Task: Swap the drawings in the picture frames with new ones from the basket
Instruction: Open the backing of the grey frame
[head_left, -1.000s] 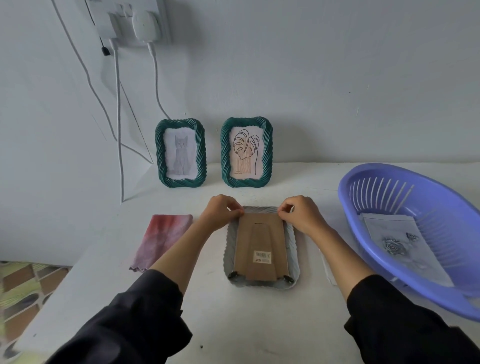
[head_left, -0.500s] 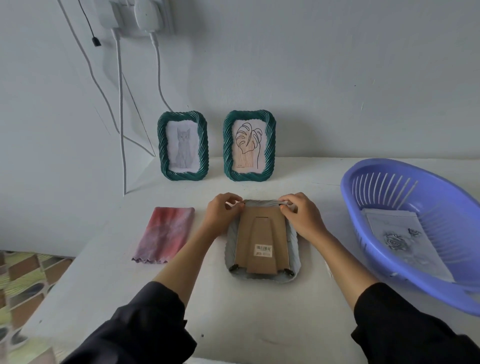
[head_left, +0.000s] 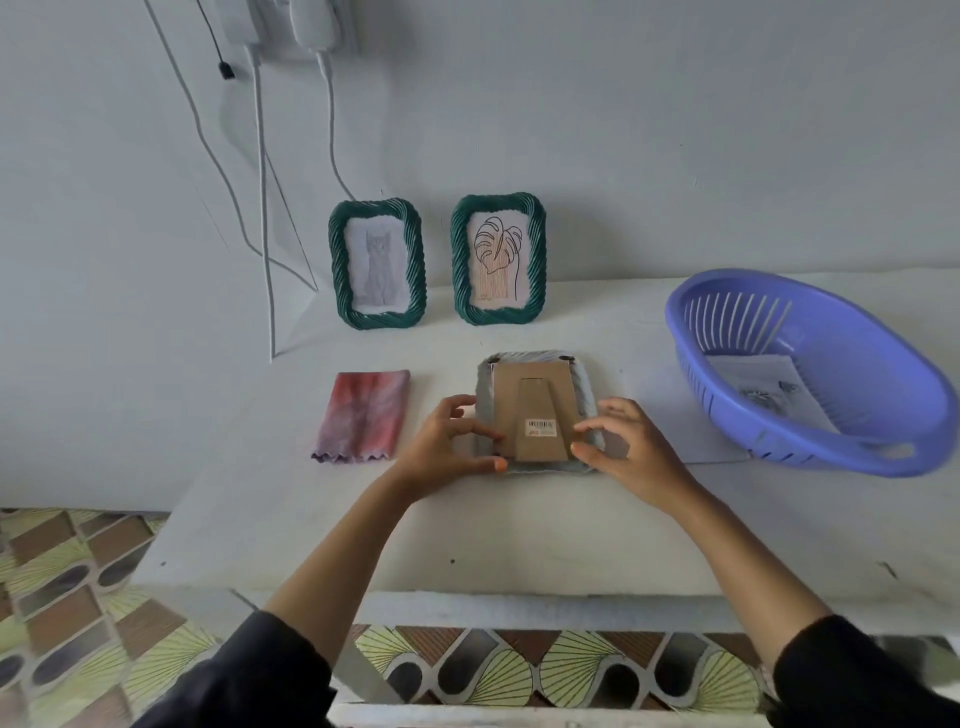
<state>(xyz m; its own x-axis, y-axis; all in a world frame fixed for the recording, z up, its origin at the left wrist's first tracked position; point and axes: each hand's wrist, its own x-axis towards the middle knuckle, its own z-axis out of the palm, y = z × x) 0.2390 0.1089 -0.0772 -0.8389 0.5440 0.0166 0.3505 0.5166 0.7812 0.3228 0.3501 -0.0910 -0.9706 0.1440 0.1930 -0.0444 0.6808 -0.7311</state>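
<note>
A grey picture frame (head_left: 583, 382) lies face down in the middle of the white table, its brown cardboard backing (head_left: 530, 410) with a folded stand facing up. My left hand (head_left: 444, 444) pinches the frame's lower left corner, thumb under the near edge. My right hand (head_left: 631, 449) pinches the lower right corner with thumb and forefinger. Two green frames stand against the wall: one with a cat drawing (head_left: 377, 262), one with a leaf drawing (head_left: 497, 260). At the right a purple basket (head_left: 831, 460) holds a sheet with a rose drawing (head_left: 763, 387).
A folded pink-red cloth (head_left: 363, 415) lies left of the face-down frame. A loose white sheet (head_left: 662, 410) lies between that frame and the basket. White cables (head_left: 262, 208) hang down the wall at the back left. The table's front edge (head_left: 493, 577) is close to me.
Both hands slid from the face-down frame's top corners down to its bottom corners. The view has pulled back and now shows the table's front edge and the floor.
</note>
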